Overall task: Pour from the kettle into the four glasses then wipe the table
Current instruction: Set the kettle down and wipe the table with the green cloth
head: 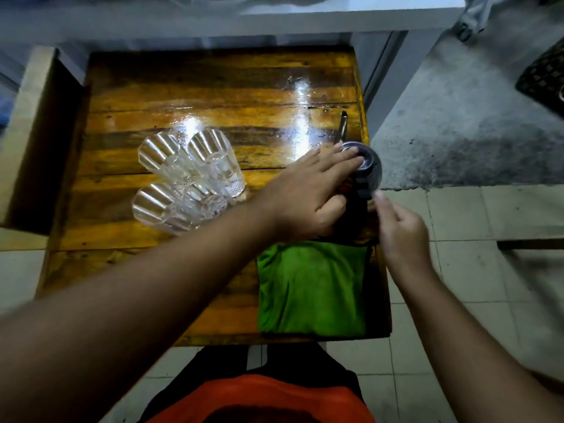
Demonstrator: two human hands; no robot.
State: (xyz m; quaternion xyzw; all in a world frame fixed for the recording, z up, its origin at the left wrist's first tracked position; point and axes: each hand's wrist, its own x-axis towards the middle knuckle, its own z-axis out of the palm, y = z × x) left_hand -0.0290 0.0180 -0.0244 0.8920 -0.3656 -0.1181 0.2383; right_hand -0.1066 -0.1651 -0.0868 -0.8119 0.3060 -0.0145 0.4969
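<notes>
A dark metal kettle (370,166) with a thin spout stands at the right edge of the wooden table (198,87). My left hand (308,193) reaches across and lies on it, fingertips on the lid, thumb against its side. My right hand (399,230) hovers just right of the kettle's black handle, fingers curled, holding nothing that I can see. Clear faceted glasses (189,178) stand bunched together left of centre; three rims show, and a fourth is hard to make out. A folded green cloth (311,288) lies at the near right of the table.
The table top is glossy with wet-looking glare near its far right. A pale wooden frame (27,132) stands at the left. A white shelf edge (335,19) runs behind the table. Rough grey floor and tiles lie to the right, with a dark crate (543,77) at far right.
</notes>
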